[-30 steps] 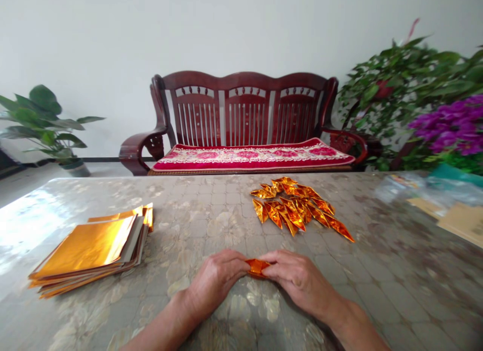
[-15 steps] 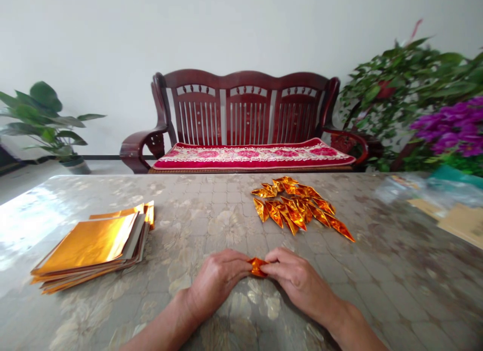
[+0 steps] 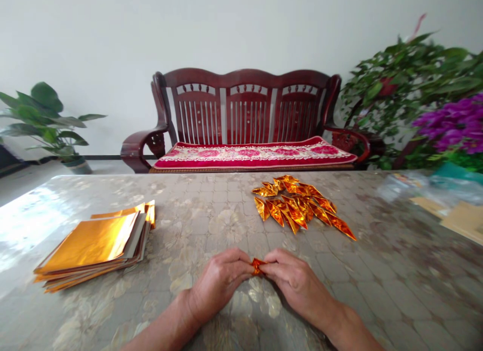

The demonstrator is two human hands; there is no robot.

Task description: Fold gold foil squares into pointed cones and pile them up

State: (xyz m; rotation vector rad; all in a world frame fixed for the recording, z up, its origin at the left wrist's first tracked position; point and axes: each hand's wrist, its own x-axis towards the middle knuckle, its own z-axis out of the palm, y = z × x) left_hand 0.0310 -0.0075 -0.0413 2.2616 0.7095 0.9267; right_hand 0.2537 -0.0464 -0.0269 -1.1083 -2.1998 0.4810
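Observation:
A small folded piece of shiny gold-orange foil paper (image 3: 257, 266) is held between my two hands, close to the table's near middle. My left hand (image 3: 222, 275) pinches its left end, and my right hand (image 3: 289, 273) pinches its right end. Fingers cover both ends, so only the creased middle shows. Beyond my right hand lies a loose pile of folded gold foil paper pieces (image 3: 298, 207) with pointed tips. To the left of my left hand is a stack of flat gold foil paper sheets (image 3: 88, 242), slightly fanned at the edges.
A patterned table cover (image 3: 196, 230) spreads under everything. Clear plastic packaging (image 3: 403, 186) and brown cardboard (image 3: 466, 221) lie at the right edge. Behind the table stand a dark red wooden bench (image 3: 247, 114), a potted plant (image 3: 56, 124) and purple flowers (image 3: 453, 124).
The foil paper between my hands looks narrower and more squeezed in the middle. My left hand has shifted slightly right; both hands keep their pinch.

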